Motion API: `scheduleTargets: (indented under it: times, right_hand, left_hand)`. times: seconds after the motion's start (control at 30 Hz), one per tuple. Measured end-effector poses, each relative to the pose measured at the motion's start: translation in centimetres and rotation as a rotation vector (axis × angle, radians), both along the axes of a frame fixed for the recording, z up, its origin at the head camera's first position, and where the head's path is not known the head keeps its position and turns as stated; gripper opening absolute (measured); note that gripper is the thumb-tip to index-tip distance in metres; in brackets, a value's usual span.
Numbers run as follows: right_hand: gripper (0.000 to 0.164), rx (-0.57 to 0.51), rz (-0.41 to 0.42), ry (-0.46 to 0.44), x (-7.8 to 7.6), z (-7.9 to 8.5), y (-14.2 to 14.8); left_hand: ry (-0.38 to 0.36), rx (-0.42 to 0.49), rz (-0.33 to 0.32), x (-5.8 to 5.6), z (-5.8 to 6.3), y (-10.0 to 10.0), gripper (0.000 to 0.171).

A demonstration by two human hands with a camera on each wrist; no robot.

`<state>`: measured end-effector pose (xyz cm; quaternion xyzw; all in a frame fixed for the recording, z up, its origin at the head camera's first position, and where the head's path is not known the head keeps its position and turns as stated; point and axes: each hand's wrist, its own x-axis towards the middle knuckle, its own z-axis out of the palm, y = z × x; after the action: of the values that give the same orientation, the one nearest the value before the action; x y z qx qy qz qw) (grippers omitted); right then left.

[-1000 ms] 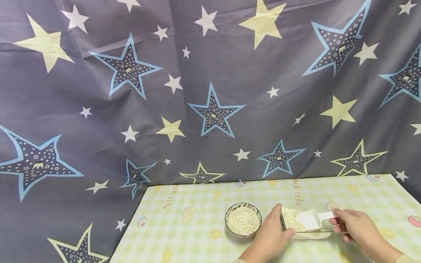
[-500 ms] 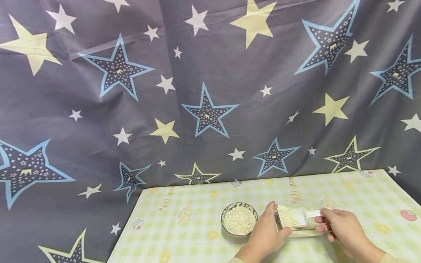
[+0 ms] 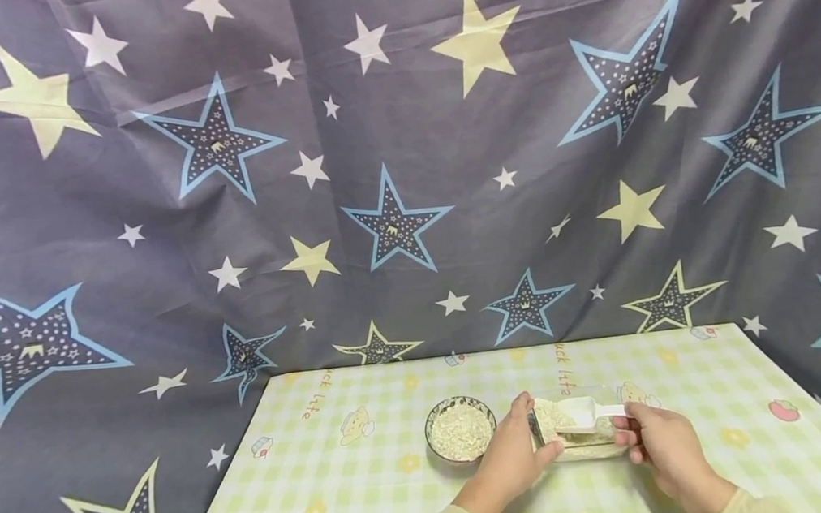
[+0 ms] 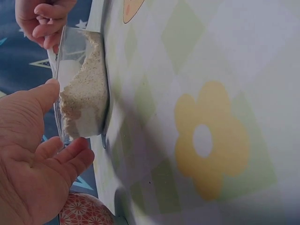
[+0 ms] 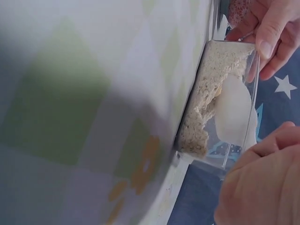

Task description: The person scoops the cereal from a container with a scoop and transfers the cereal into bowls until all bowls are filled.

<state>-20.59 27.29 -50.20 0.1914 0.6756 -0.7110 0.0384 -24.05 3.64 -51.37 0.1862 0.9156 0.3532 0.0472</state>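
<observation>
A clear rectangular container (image 3: 594, 452), partly filled with pale oat flakes (image 4: 89, 89), stands on the tablecloth. My left hand (image 3: 508, 450) grips its left end, thumb at the near side and fingers round the far corner. In my right hand (image 3: 662, 438) is the handle of a white scoop (image 3: 580, 414), pinched between thumb and fingers. The scoop's head is inside the container, against the sloping flakes, as the right wrist view shows through the clear wall (image 5: 220, 136). Left of the left hand sits a patterned bowl (image 3: 479, 408) full of the same flakes.
A green-and-white checked tablecloth (image 3: 358, 489) with cartoon prints covers the table. Behind it hangs a dark curtain (image 3: 287, 186) with stars. The bowl's red patterned outside (image 4: 84, 211) shows close beside the left hand in the left wrist view.
The scoop has pushed left into the flakes, then risen slightly and tilted, the right hand moving with it. The left hand stays on the container. The head view has shifted a little to the right.
</observation>
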Motion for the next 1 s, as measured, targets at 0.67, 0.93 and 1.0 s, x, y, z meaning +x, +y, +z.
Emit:
scheduleTargets:
  times: [0.67, 0.93, 1.0]
  right_hand:
    - [0.035, -0.529, -0.029, -0.016, -0.5, -0.9, 4.1]
    - [0.032, -0.538, -0.011, 0.001, -0.4, -0.7, 3.8]
    - [0.032, -0.532, -0.001, 0.01, -0.3, -0.7, 3.6]
  left_hand:
    - [-0.043, 0.073, -0.017, -0.4, -0.4, 0.0, 0.091]
    - [-0.034, 0.039, -0.008, -0.1, -0.3, 0.0, 0.089]
    - [-0.023, 0.013, -0.009, 0.0, -0.2, -0.1, 0.089]
